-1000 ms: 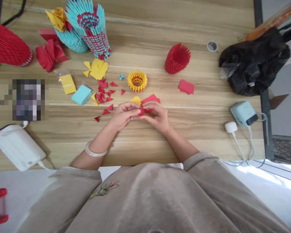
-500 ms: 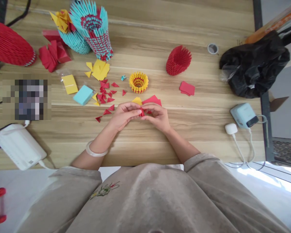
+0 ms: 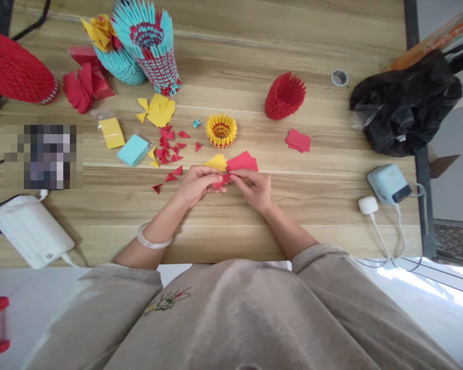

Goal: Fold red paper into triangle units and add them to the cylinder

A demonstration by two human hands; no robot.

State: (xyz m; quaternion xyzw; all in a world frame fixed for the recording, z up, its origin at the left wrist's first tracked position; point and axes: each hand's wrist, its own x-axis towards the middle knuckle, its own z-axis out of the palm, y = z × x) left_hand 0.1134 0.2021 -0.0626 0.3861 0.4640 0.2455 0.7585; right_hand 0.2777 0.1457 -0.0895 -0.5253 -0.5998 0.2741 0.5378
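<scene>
A small folded piece of red paper is pinched between both hands over the table. My left hand grips it with thumb and fingers, and my right hand pinches its right end. Just beyond the fingers lie red paper sheets and yellow paper sheets. Several folded red triangles are scattered to the left of the hands. Behind them stands a round yellow-and-red folded-paper ring, with a tiny blue folded piece at its left.
A red paper vase and a stack of red paper are at the right. Tall turquoise-and-red paper vase stands at the back left. A black plastic bag, a light-blue charger and a white power bank lie near the edges.
The red paper has turned from nearly upright to flatter between my fingers, showing more of its surface. My right fingers have closed onto its right end.
</scene>
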